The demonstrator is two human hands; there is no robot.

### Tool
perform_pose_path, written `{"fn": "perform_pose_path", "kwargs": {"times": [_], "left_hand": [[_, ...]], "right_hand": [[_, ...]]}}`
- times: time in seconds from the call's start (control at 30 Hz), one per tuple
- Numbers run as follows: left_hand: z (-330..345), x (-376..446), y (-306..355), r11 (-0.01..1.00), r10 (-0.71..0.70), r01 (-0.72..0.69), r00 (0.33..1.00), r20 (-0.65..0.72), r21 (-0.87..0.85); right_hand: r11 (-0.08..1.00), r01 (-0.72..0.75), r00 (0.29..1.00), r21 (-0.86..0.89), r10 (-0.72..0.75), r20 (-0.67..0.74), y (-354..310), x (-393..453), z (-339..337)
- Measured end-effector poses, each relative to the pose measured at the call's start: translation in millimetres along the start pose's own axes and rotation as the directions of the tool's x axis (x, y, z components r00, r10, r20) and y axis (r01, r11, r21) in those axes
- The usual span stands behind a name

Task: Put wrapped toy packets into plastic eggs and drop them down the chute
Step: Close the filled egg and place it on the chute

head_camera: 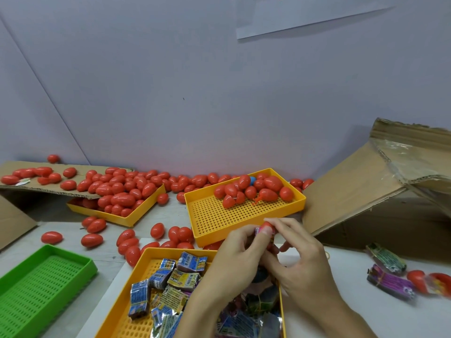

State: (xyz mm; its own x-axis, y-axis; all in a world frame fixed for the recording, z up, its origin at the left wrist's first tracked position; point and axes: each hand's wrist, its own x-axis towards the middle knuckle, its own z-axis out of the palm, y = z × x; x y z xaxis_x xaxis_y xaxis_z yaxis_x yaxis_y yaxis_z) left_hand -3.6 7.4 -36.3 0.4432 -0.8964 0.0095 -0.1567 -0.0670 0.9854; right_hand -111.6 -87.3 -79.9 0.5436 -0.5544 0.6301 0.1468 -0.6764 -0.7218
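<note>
Nearest the cam sat a yellow tray (136,311) w/ wrapped toy packets (168,281) heaped in it, blue and yellow wrappers mostly. Right above it both hands met: left hand (231,262) and right hand (302,259) each pinched the same red plastic egg (267,226) at the fingertips, w/ a pink bit, prob. a packet, showing at the egg's left side — too blurred to be sure. Egg hung over the near rim of a second yellow tray (214,223), which carried a cluster of red eggs (253,190) plus one blue egg (252,180) at its far end. Third yellow tray (127,219) further left was piled w/ eggs, part under a cardboard sheet (34,186). Loose eggs (127,236) were scattered on the desk (366,308) btwn the trays. Green tray (39,284) sat bottom left. Cardboard chute (366,186) sloped up at right; a purple packet (390,285) and a dark packet (386,258) lay near its foot.
</note>
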Motion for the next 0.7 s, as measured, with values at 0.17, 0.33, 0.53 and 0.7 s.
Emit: {"fn": "perform_pose_path", "kwargs": {"times": [0.17,0.33,0.53,0.7], "left_hand": [[-1,3,0,0.954,-0.085,0.083,0.996,0.004,-0.288],[-2,3,5,0.888,-0.134,0.142,0.99,0.049,-0.437],[-3,0,10,0.885,-0.138,0.153,0.988,0.067,-0.44],[-3,0,9,0.871,-0.148,0.156,0.988,0.054,-0.465]], "right_hand": [[1.0,-0.022,1.0,0.0,0.022,-0.023,-1,0,3],[1.0,0.002,0.999,0.007,-0.002,-0.038,0,-1,5],[1.0,0.001,0.999,-0.002,-0.001,-0.046,-2,0,7],[1.0,-0.02,0.999,-0.01,0.019,-0.04,-2,-1,6]]}}
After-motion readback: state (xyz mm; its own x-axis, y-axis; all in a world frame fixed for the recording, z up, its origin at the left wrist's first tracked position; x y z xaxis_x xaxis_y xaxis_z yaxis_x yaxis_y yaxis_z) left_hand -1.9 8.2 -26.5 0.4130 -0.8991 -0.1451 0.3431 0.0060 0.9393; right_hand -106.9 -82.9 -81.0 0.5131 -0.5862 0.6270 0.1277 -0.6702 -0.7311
